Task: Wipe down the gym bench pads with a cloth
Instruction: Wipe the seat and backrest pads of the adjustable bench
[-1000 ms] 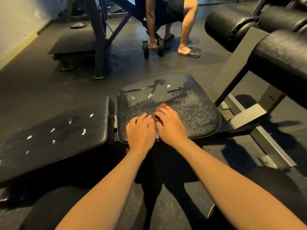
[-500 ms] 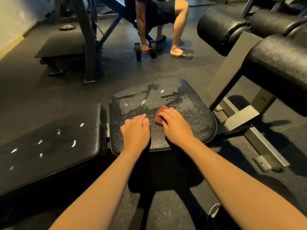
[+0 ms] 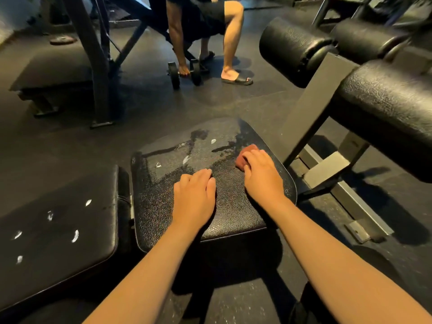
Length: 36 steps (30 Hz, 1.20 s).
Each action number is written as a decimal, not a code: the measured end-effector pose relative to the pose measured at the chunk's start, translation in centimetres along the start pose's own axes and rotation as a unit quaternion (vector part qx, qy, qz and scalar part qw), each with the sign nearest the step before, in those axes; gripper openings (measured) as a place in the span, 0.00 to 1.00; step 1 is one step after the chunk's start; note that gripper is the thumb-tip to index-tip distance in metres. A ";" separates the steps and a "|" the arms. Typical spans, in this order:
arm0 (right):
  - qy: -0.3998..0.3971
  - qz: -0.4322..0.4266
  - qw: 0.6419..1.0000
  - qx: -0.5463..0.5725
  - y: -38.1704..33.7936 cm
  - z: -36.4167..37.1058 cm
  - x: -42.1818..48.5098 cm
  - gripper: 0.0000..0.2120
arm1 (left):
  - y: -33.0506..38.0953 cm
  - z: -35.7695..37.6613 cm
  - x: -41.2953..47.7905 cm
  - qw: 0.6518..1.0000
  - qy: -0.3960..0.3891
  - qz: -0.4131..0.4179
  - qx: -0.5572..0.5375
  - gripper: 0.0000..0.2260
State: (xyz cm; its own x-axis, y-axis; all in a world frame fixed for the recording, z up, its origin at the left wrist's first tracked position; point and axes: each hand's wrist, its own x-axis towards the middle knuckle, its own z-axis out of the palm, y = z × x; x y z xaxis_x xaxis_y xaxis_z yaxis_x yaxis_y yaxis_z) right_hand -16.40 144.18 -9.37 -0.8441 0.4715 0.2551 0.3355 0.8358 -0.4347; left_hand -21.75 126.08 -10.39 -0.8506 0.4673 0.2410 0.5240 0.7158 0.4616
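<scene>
Right hand (image 3: 261, 176) curls fingers over a reddish cloth (image 3: 246, 154) at two o'clock on the seat pad (image 3: 163, 206); left hand (image 3: 194, 199) rests flat, fingers together; near that edge, the cloth could slide off.

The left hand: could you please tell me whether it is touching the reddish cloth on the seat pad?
Apart. The head view shows bare seat pad between the left hand and the cloth, which lies under the right hand.

Reddish cloth (image 3: 246, 156) lies bunched on the wet black seat pad's (image 3: 210, 220) right edge.
</scene>
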 end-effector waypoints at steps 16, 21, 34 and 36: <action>-0.001 -0.036 0.999 0.022 -1.4 1.0 0.1 0.11 | 0.1 1.2 1.3 0.998 -0.028 -0.018 0.055 0.21; -0.024 -0.101 0.994 0.018 -1.0 0.8 1.0 0.08 | 0.4 1.4 2.2 0.998 -0.027 -0.021 0.051 0.21; -0.071 -0.083 0.993 0.050 -3.3 1.5 0.5 0.11 | -0.8 0.9 2.3 0.994 0.008 -0.046 -0.102 0.22; -0.033 -0.015 0.999 0.017 -2.6 1.3 0.6 0.12 | -0.8 0.6 1.8 0.992 0.017 -0.048 -0.115 0.23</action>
State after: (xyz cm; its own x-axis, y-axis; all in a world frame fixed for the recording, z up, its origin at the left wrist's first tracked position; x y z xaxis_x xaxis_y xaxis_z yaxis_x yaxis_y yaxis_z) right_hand -18.32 141.89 -9.22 -0.8798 0.4262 0.2104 0.2969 0.8384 -0.4570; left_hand -23.65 126.62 -10.88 -0.8990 0.3824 0.2134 0.4203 0.6167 0.6656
